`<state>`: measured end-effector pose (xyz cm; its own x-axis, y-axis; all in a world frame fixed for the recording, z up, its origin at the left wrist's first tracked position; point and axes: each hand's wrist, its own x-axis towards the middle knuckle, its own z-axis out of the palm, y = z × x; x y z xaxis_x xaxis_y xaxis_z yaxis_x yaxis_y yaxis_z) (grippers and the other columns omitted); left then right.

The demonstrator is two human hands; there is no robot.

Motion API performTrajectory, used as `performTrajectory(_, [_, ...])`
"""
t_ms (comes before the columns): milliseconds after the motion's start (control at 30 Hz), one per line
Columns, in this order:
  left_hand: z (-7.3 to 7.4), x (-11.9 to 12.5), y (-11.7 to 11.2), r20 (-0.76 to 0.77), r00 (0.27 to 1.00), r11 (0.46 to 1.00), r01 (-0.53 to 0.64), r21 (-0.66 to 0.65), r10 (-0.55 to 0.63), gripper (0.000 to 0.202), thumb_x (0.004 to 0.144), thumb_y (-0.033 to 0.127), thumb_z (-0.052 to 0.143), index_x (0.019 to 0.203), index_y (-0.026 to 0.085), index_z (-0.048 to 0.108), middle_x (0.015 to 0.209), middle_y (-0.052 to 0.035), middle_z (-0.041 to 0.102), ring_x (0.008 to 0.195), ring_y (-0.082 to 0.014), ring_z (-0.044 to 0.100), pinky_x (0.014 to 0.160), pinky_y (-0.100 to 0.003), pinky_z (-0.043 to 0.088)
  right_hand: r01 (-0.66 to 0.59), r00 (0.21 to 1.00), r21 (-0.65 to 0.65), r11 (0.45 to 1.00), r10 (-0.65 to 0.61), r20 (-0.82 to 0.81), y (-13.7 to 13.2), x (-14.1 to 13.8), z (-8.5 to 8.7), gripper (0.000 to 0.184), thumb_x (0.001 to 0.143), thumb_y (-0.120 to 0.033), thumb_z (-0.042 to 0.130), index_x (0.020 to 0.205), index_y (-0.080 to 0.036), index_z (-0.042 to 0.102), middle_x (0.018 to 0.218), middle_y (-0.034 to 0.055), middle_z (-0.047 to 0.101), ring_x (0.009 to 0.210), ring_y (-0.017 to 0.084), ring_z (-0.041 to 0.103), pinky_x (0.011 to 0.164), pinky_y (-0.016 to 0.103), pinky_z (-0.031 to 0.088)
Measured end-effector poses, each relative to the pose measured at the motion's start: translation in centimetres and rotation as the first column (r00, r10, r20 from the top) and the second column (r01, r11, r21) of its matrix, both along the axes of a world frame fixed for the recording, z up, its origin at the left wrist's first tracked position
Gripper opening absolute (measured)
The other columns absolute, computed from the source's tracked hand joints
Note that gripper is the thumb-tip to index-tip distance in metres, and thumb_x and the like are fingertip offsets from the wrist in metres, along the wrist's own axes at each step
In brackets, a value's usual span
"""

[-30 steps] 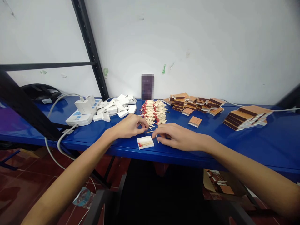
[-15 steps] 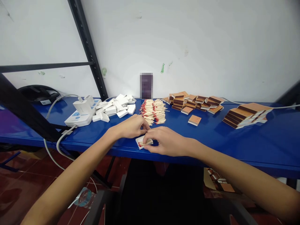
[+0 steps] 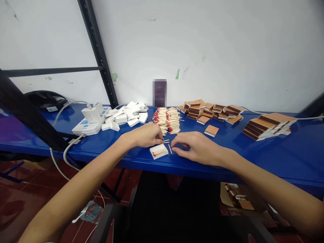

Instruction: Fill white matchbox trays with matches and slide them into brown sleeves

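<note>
A small white matchbox tray [image 3: 159, 156] lies near the table's front edge, with several red-headed matches [image 3: 158, 152] inside. Just behind it is my left hand [image 3: 148, 135], fingers pinched together, with thin match ends poking out at the fingertips. My right hand [image 3: 196, 145] hovers to the right of the tray, thumb and forefinger slightly apart and nothing visible between them. A single loose match [image 3: 170, 148] rests on the table between the tray and my right fingertips. Behind both hands is a large pile of red-headed matches [image 3: 173, 118].
White empty trays [image 3: 126, 114] are heaped at the left, beside a power strip [image 3: 87, 127] with chargers. Brown matchbox sleeves [image 3: 210, 109] are piled at the back right, and stacked matchboxes [image 3: 268, 125] stand farther right. One matchbox [image 3: 211, 130] lies alone. A black shelf post [image 3: 97, 50] rises at the left.
My right hand has let go of matches in the tray and drawn back to the right, its fingers parting. The tray's contents now show fully. My left hand has barely moved.
</note>
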<state>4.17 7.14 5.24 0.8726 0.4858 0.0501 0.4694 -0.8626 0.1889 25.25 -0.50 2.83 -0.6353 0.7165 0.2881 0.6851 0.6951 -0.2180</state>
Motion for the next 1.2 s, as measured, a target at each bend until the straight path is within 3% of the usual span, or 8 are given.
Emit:
performTrajectory(200, [0.2, 1.1, 0.4, -0.131, 0.991, 0.998, -0.031, 0.056, 0.039, 0.015, 0.075, 0.014, 0.058, 0.068, 0.016, 0.071, 0.064, -0.0028, 0.069, 0.058, -0.0157, 0.056, 0.057, -0.027, 0.035, -0.035, 0.998, -0.089, 0.995, 0.039, 0.045, -0.1, 0.7, -0.5, 0.023, 0.096, -0.03, 0.049, 0.106, -0.02, 0.068, 0.093, 0.0055, 0.069, 0.079, 0.017, 0.06, 0.071, 0.028, 0.041])
performTrajectory(400, [0.8, 1.0, 1.0, -0.265, 0.959, 0.994, -0.106, -0.011, 0.1, 0.009, 0.068, 0.021, 0.062, 0.065, 0.017, 0.068, 0.06, -0.0015, 0.065, 0.055, -0.0144, 0.052, 0.052, -0.026, 0.034, -0.024, 0.999, -0.115, 0.993, 0.027, 0.019, -0.1, 0.6, -0.5, 0.024, 0.096, -0.03, 0.049, 0.106, -0.019, 0.068, 0.088, 0.005, 0.068, 0.074, 0.016, 0.059, 0.068, 0.028, 0.041])
performTrajectory(567, [1.3, 0.0, 1.3, -0.211, 0.973, 0.991, -0.11, -0.082, 0.091, 0.011, 0.069, 0.023, 0.061, 0.069, 0.016, 0.069, 0.063, -0.0004, 0.065, 0.054, -0.0124, 0.052, 0.051, -0.024, 0.034, -0.023, 1.0, -0.106, 0.994, 0.023, 0.004, -0.1, 0.3, -0.6, 0.024, 0.096, -0.029, 0.049, 0.109, -0.02, 0.067, 0.088, 0.0044, 0.068, 0.074, 0.016, 0.059, 0.068, 0.028, 0.041])
performTrajectory(767, [1.5, -0.9, 1.0, -0.147, 0.983, 0.99, -0.123, -0.073, 0.111, 0.013, 0.068, 0.022, 0.059, 0.069, 0.015, 0.071, 0.058, 0.0005, 0.063, 0.051, -0.0109, 0.05, 0.051, -0.023, 0.033, -0.025, 1.0, -0.089, 0.996, 0.024, -0.018, 0.0, 0.4, -1.0, 0.023, 0.095, -0.028, 0.05, 0.108, -0.019, 0.067, 0.091, 0.0049, 0.069, 0.076, 0.016, 0.059, 0.071, 0.028, 0.042])
performTrajectory(1033, [0.4, 0.0, 1.8, -0.137, 0.985, 0.994, -0.108, -0.034, 0.102, 0.015, 0.07, 0.02, 0.058, 0.056, 0.016, 0.064, 0.052, 0.0006, 0.06, 0.049, -0.0119, 0.048, 0.049, -0.026, 0.031, 0.012, 0.998, -0.155, 0.988, -0.021, -0.056, -0.7, 0.2, -0.4, 0.026, 0.097, -0.029, 0.048, 0.108, -0.02, 0.069, 0.079, 0.0024, 0.067, 0.067, 0.015, 0.056, 0.066, 0.028, 0.04])
performTrajectory(1200, [1.0, 1.0, 1.0, -0.207, 0.967, 0.985, -0.165, -0.051, 0.151, 0.012, 0.069, 0.021, 0.063, 0.058, 0.017, 0.065, 0.054, -0.0003, 0.061, 0.05, -0.0133, 0.049, 0.049, -0.026, 0.032, -0.029, 0.999, -0.16, 0.987, 0.026, -0.025, -0.9, -0.1, -0.2, 0.025, 0.098, -0.025, 0.043, 0.1, -0.02, 0.067, 0.094, 0.0059, 0.07, 0.081, 0.018, 0.061, 0.073, 0.029, 0.042])
